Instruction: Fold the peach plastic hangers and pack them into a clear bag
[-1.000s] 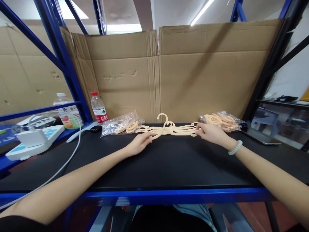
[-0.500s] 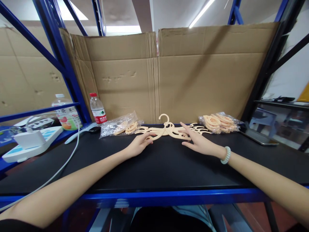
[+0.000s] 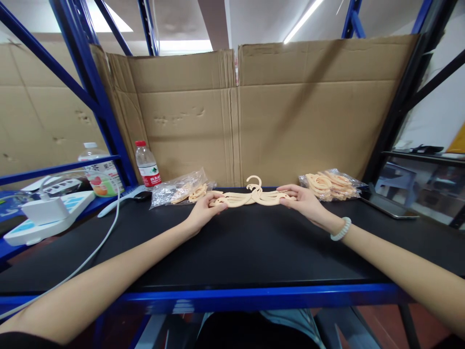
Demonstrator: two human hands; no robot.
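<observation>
Cream-coloured clothes hangers (image 3: pixel 238 199) lie together at the back middle of the black tabletop, their hooks upward. My left hand (image 3: pixel 204 209) is closed on the left end of the hangers, thumb in front and fingers behind. At the opposite end, my right hand (image 3: pixel 302 203) pinches the hangers between thumb and fingers; a pale coiled band circles that wrist. How many hangers are in the grip I cannot tell, since they overlap. The far tips are hidden by my fingers.
Clear bags of cream plastic pieces lie on both sides, a left bag (image 3: pixel 181 188) and a right bag (image 3: pixel 330 185). A red-capped water bottle (image 3: pixel 148 167), a white power strip (image 3: pixel 51 215) with cable, and a flat dark device (image 3: pixel 390 203) sit around. Cardboard (image 3: pixel 308 111) stands behind.
My right hand has gone from open fingers to closing on the hangers' right end. My left hand has shifted slightly left, and the hangers now sit gathered, with the hook further right.
</observation>
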